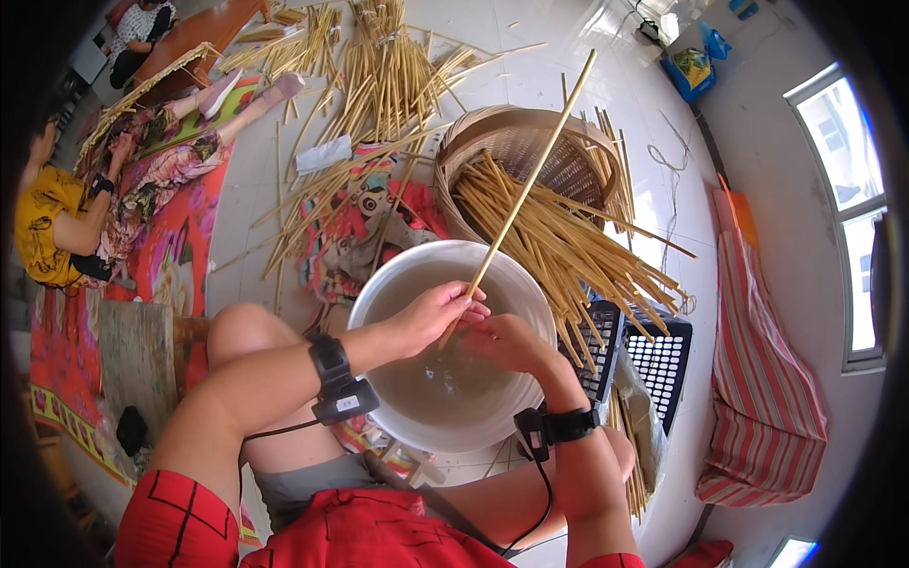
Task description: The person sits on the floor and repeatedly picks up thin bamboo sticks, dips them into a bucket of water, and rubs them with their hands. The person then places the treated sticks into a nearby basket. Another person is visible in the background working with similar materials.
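A single stick (pixel 522 194) is apparently being worked over a white bucket (pixel 445 439); the next move seems to call for a steady hold. The left hand (pixel 436 316) pinches it near its lower end, the right hand (pixel 508 342) (blurred, grip unclear) just beside; the stick's top reaches past the bucket's far edge.

- Spreads out as a pale tiled floor (pixel 244 204)
- Carries a wide white bucket (pixel 440 435) of cloudy water near the middle
- Bears a woven basket (pixel 579 170) just beyond
- Holds heaped sticks (pixel 383 90) farther off
- Supports a black slotted crate (pixel 655 358) at right, a red floral mat (pixel 194 256) at left
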Demonstrator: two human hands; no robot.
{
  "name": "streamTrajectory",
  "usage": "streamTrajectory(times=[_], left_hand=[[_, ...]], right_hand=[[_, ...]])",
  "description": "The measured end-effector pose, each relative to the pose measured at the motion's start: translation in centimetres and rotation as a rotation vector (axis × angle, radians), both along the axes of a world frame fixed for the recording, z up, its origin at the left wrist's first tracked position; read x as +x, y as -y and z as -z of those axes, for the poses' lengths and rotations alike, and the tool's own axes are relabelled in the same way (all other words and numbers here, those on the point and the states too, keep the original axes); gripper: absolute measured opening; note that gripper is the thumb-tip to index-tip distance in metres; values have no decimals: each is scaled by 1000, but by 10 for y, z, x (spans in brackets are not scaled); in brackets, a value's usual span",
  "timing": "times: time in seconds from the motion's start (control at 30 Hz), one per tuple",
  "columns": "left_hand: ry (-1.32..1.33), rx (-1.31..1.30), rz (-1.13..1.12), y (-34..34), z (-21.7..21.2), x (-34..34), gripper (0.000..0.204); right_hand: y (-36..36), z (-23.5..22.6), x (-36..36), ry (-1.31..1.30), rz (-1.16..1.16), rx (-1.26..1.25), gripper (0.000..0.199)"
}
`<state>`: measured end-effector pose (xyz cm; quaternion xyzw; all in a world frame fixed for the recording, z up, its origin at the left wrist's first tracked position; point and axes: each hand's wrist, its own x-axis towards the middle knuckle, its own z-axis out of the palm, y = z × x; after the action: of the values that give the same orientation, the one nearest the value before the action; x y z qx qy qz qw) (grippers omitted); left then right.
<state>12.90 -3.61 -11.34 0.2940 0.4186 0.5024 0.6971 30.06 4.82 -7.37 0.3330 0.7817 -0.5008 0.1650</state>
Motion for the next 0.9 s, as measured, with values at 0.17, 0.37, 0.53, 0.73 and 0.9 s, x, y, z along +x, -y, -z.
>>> streamTrajectory(times=[0.17, 0.37, 0.53, 0.73, 0.9], left_hand=[[-157, -46, 44, 1, -8, -2, 26], [32, -64, 264, 5, -31, 5, 31], [311, -198, 295, 8, -49, 7, 38], [317, -120, 326, 11, -38, 9, 32], [365, -169, 318, 11, -39, 5, 20]], right_hand=[[-9, -15, 4, -94, 356, -31, 27], [-2, -37, -11, -418, 748, -83, 23], [-15, -29, -1, -426, 849, 29, 23], [-15, -39, -2, -459, 875, 0, 23], [-12, -47, -7, -509, 831, -55, 23]])
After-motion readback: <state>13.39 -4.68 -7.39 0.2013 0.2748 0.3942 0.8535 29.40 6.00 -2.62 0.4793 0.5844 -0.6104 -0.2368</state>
